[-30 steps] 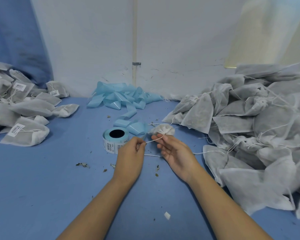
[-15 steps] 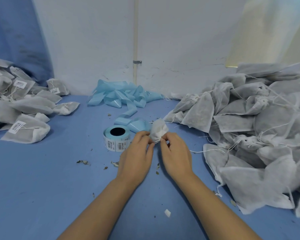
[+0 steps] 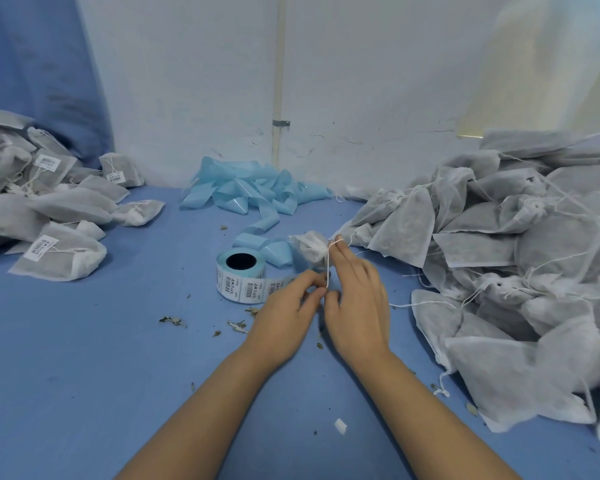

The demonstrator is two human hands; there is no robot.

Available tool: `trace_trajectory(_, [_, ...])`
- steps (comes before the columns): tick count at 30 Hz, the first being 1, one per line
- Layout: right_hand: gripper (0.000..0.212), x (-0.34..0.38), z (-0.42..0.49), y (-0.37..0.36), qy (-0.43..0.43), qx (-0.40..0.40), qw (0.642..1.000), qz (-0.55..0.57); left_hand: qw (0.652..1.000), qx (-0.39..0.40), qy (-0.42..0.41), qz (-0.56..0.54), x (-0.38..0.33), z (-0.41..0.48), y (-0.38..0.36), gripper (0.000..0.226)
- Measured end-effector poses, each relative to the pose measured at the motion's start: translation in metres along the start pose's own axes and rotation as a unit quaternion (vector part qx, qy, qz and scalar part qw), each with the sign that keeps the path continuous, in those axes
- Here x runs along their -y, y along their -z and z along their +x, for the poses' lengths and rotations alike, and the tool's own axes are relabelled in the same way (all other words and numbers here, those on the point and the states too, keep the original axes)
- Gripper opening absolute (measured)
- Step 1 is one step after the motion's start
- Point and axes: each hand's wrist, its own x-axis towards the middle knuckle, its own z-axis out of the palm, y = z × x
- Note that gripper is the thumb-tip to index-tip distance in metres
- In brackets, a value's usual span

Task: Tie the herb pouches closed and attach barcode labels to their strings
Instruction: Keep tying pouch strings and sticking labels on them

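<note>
Right hand (image 3: 357, 296) now has the string (image 3: 327, 268) looped over a finger, left hand (image 3: 284, 306) pinching its tail near the pouch (image 3: 309, 249); cinch snug at the neck.

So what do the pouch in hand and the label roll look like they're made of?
The pouch: thin white non-woven fabric, likely; matte, fuzzy, faintly see-through, with a white cotton-like string. The label roll: matte white paper barcode stickers on glossy light-blue backing, judging by the sheen on the spent blue strip.
</note>
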Motion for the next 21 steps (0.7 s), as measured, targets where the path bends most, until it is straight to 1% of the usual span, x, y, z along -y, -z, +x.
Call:
trace_trajectory(2, [0.066, -0.001, 0.000, -0.001, 0.002, -0.008, 1.000, -0.009, 0.998, -0.033, -0.017, 0.041, 0.000, -0.001, 0.000, 0.011])
trace_trajectory(4, [0.065, -0.002, 0.001, -0.002, 0.001, -0.015, 1.000, -0.010, 0.989, -0.073, -0.055, 0.119, -0.002, -0.002, 0.000, 0.012])
trace_trajectory(5, [0.065, -0.003, 0.001, -0.002, 0.000, -0.017, 1.000, -0.006, 0.983, -0.080, -0.073, 0.149, -0.003, -0.002, 0.000, 0.013])
trace_trajectory(7, [0.063, -0.003, 0.000, -0.003, 0.003, -0.018, 1.000, 0.000, 0.979, -0.065, -0.101, 0.166, -0.005, -0.003, 0.000, 0.011])
trace_trajectory(10, [0.057, -0.006, 0.000, -0.004, 0.013, -0.020, 1.000, 0.020, 0.985, -0.024, -0.097, 0.141, -0.004, -0.003, -0.001, 0.012])
trace_trajectory(13, [0.043, -0.008, 0.001, -0.003, -0.014, -0.041, 0.994, 0.099, 0.985, -0.020, -0.083, 0.151, -0.003, -0.004, -0.002, 0.016])
trace_trajectory(15, [0.032, -0.009, 0.001, -0.002, -0.042, -0.063, 0.983, 0.165, 0.983, -0.028, -0.066, 0.168, -0.003, -0.005, -0.004, 0.017])
trace_trajectory(17, [0.025, -0.010, 0.002, -0.002, -0.088, -0.064, 0.965, 0.237, 0.982, -0.027, -0.063, 0.175, -0.004, -0.005, -0.006, 0.017])
trace_trajectory(19, [0.024, -0.012, 0.004, 0.000, -0.141, -0.059, 0.940, 0.305, 0.982, -0.026, -0.068, 0.177, -0.003, -0.005, -0.007, 0.018])
trace_trajectory(21, [0.021, -0.015, 0.007, 0.001, -0.177, -0.057, 0.919, 0.348, 0.983, -0.028, -0.063, 0.168, -0.001, -0.005, -0.008, 0.017])
